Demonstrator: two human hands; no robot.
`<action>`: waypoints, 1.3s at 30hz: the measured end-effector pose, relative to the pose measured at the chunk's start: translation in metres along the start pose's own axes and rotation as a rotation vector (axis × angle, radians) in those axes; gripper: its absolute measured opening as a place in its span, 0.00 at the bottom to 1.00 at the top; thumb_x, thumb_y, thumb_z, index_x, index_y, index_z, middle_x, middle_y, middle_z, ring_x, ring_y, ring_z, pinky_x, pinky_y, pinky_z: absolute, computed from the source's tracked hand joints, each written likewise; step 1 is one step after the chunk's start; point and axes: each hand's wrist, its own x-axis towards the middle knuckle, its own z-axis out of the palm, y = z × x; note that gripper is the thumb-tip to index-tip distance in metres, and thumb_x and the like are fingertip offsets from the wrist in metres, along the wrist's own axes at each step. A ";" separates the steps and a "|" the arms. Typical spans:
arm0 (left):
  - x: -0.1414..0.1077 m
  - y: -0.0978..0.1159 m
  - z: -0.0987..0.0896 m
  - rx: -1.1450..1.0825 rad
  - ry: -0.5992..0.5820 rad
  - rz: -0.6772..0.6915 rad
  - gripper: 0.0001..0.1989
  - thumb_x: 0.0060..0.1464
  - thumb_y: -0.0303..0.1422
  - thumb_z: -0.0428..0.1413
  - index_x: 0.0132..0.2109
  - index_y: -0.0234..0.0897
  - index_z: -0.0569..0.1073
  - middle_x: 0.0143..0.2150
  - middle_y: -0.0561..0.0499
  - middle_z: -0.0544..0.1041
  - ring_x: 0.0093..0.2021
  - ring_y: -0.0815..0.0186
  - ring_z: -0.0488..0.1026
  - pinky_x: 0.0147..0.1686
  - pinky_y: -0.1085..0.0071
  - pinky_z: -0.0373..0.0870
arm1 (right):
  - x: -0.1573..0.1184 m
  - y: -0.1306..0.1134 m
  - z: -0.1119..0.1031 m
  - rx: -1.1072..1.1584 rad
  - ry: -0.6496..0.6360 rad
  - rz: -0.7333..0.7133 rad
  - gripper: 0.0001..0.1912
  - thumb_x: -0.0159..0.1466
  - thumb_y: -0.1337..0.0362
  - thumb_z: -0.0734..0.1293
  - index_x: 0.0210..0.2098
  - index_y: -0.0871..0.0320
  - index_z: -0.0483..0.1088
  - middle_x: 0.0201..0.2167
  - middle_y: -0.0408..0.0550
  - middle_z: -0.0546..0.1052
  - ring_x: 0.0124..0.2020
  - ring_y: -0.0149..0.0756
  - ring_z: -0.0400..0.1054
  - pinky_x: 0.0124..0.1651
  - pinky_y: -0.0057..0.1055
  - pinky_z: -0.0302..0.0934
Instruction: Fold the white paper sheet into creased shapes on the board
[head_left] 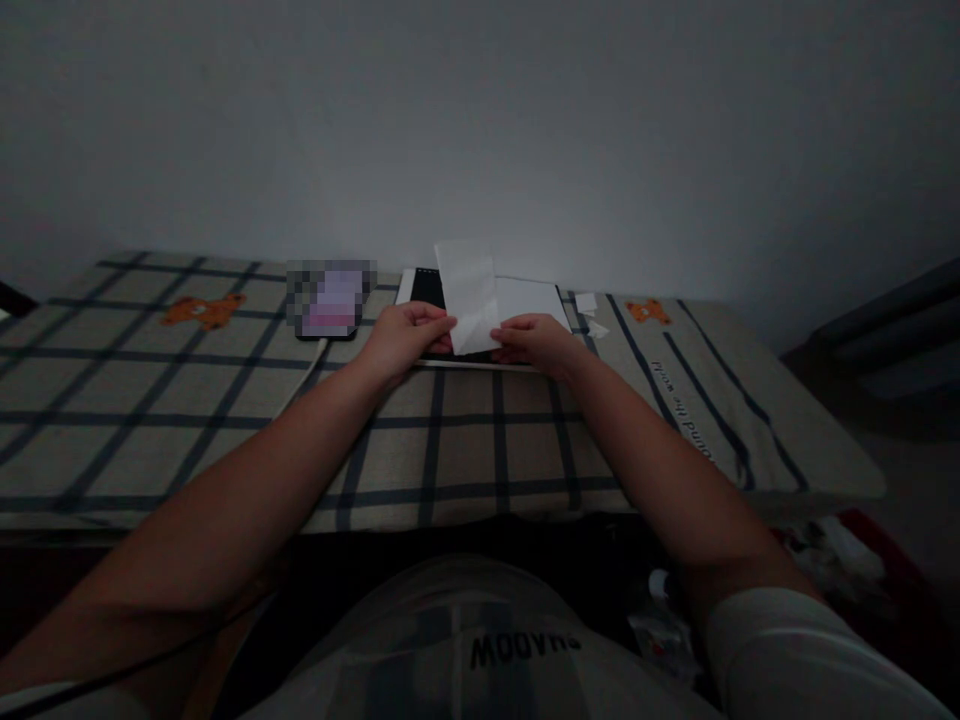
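Observation:
A white sheet of paper (469,290) stands raised between my two hands, with creases near its lower end. My left hand (411,335) pinches its lower left edge between thumb and fingers. On the opposite edge, my right hand (536,340) grips the paper the same way. Beneath the hands lies a flat black and white item (532,297), perhaps a notebook or pad, partly covered by the paper and fingers. Small white paper scraps (586,303) rest just right of it.
A phone (330,300) with a pale cable (304,378) lies at the left on the checked tablecloth (465,440). The wall (480,130) rises behind the table. Below the table's right side are a plastic bottle (661,610) and a red container (892,560) holding crumpled white material.

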 end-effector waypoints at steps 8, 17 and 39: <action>0.000 0.002 0.000 -0.021 -0.045 -0.032 0.07 0.54 0.31 0.65 0.34 0.33 0.75 0.26 0.51 0.78 0.25 0.71 0.76 0.35 0.72 0.79 | 0.001 0.000 0.000 -0.058 0.067 -0.035 0.10 0.58 0.63 0.77 0.27 0.57 0.73 0.24 0.44 0.77 0.23 0.29 0.69 0.30 0.29 0.68; -0.001 0.001 0.001 -0.060 -0.065 -0.038 0.07 0.56 0.31 0.63 0.32 0.33 0.75 0.26 0.51 0.78 0.24 0.72 0.75 0.32 0.75 0.77 | 0.000 0.002 0.004 -0.012 0.021 -0.072 0.13 0.58 0.62 0.77 0.27 0.56 0.69 0.25 0.42 0.76 0.25 0.28 0.71 0.33 0.27 0.71; -0.006 0.005 0.005 -0.091 -0.022 -0.021 0.05 0.56 0.27 0.62 0.33 0.32 0.75 0.25 0.53 0.77 0.24 0.73 0.75 0.33 0.75 0.78 | -0.005 -0.001 0.013 -0.044 0.039 -0.097 0.10 0.59 0.65 0.76 0.27 0.59 0.73 0.23 0.43 0.78 0.23 0.28 0.72 0.30 0.24 0.70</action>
